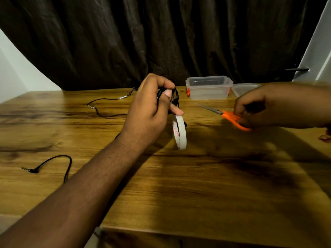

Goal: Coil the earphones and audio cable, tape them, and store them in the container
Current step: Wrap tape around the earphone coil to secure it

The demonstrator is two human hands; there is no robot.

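Fingers and thumb of the left hand (152,104) were curled round a small black coiled cable (174,97), pinching it above the table (197,185); which of the two leads this was could not be told. From the same grip a white tape roll (180,133) hung edge-on, toward six o'clock of the fingers, its free end apparently stuck to the coil, though the join was hidden. At three o'clock of that hand, the right hand (258,111) had its fingers curled about the orange handles of the scissors (231,117), whose blades pointed toward ten o'clock and lay on or just above the wood. Beyond the scissors, at twelve o'clock, stood the clear container (208,88), open, with its lid (245,88) lying just beside it at three o'clock. A second black lead (107,108) trailed loose across the table at nine o'clock of the left hand, and a jack plug (30,170) with a loop of cable lay well apart toward eight o'clock.

Judged risks: the hanging roll's weight could peel the tape or spring the coil if the pinch slackened; a cut made one-handed near the fingers might nick the cable; the uncoiled lead could snag the forearm.
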